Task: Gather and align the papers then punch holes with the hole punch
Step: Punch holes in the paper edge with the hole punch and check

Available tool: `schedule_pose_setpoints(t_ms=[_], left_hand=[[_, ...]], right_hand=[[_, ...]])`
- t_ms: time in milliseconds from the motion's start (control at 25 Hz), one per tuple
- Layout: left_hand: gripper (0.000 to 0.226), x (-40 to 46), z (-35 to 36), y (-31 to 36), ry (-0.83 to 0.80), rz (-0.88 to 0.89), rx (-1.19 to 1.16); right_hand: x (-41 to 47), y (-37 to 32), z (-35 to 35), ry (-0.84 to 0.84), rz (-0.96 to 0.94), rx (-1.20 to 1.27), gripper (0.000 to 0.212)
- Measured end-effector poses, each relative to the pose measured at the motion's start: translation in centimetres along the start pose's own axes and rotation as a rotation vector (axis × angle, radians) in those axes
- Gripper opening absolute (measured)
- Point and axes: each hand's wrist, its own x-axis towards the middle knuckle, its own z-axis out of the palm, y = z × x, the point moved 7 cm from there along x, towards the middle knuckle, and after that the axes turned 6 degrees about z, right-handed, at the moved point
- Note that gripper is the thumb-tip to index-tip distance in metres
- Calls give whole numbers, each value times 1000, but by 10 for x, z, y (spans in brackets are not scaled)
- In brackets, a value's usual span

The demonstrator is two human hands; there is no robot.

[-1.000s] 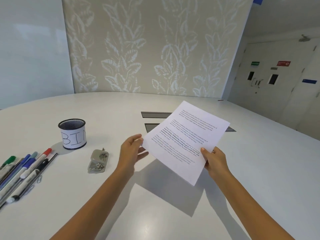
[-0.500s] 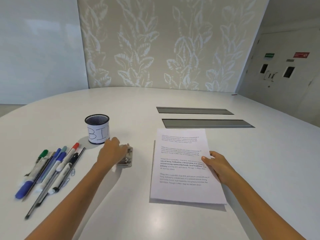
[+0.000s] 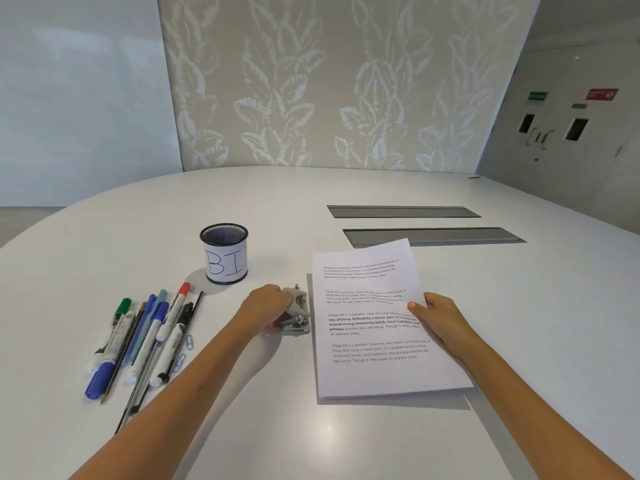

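A: Where is the stack of white printed paper sheets [image 3: 384, 327] seen?

B: It is laid on the white rounded bench [image 3: 346, 441], right of centre. Its long axis is run from the near edge toward the far wall, tilted a little, with the printed lines read from the near side. The far right part is lifted slightly off the bench.

A: How is it held?

B: Its right edge is pinched by the right hand [image 3: 440, 317], the thumb laid on top and the other fingers tucked beneath.

A: And the small silver metal hole punch [image 3: 296, 315]?

B: It is placed just beside the stack's left edge, its long axis also aimed away from the person. It is gripped from the left by the left hand [image 3: 265, 308], whose fingers are curled round it.

A: What else is seen?

B: A black mesh cup with a white label lettered "BI" [image 3: 225, 252] is stood beyond the punch. A row of pens and markers [image 3: 142, 341] is spread at the left, with paper clips [image 3: 185, 351] beside them. Two grey slot covers [image 3: 433, 235] are set into the bench behind the stack.
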Motion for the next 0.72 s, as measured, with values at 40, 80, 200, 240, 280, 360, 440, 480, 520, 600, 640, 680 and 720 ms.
schedule_pose_setpoints(t_ms=[40, 80, 200, 240, 280, 360, 440, 480, 520, 600, 640, 680, 720], left_hand=[[19, -1, 3, 1, -16, 10, -10], [18, -2, 6, 2, -30, 19, -13], [20, -4, 8, 3, -36, 44, -9], [21, -3, 8, 3, -33, 51, -6], [21, -2, 9, 3, -31, 56, -3], [24, -1, 10, 2, -29, 55, -3], [31, 2, 11, 1, -14, 58, 3], [33, 2, 11, 1, -8, 59, 10], [35, 2, 11, 2, -3, 60, 18], [35, 3, 11, 2, 8, 61, 29], [35, 3, 11, 2, 10, 60, 34], [35, 2, 11, 2, 8, 57, 37], [34, 3, 11, 1, 5, 51, 35]], right_hand=[[0, -1, 1, 8, -3, -2, 15], [-1, -1, 2, 17, -5, 1, 14], [0, -1, 2, 34, -5, 15, 12], [0, 0, 3, 34, -4, 15, 12], [1, 0, 3, 33, -4, 15, 13], [3, 1, 2, 34, -4, 6, 15], [5, 2, 1, 36, 0, -4, 17], [6, 3, 0, 36, 1, -7, 17], [6, 3, -1, 33, 1, -10, 17], [6, 4, -2, 18, 4, -2, 15], [6, 4, -1, 9, 6, 4, 14], [7, 5, 0, 2, 5, 8, 14], [8, 5, 0, -1, 2, 9, 14]])
